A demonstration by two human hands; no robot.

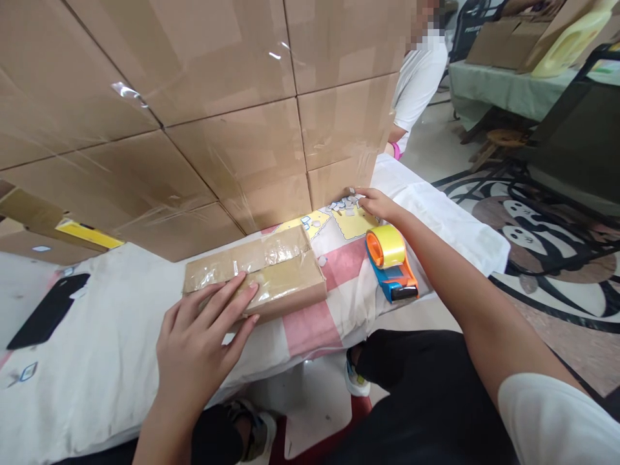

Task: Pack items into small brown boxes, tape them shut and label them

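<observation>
A taped brown cardboard box (290, 281) lies on the cloth-covered table. My left hand (208, 323) rests on its top and near edge, fingers stretched out. At the foot of the stacked cartons, my right hand (380, 203) reaches over a small heap of pale grey-white scraps (345, 205). Its fingertips close on a small grey piece (351, 191), too small to name further. A tape dispenser (394, 274), blue and orange with a yellow roll, sits on the table just below my right wrist.
Stacked taped cartons (237, 142) form a wall behind the box. A black phone-like slab (48, 310) lies at left. Behind the stack, a person in a white sleeve (420, 81) is partly hidden. A dark folding chair (571, 142) and a panda-patterned mat (527, 239) are at right.
</observation>
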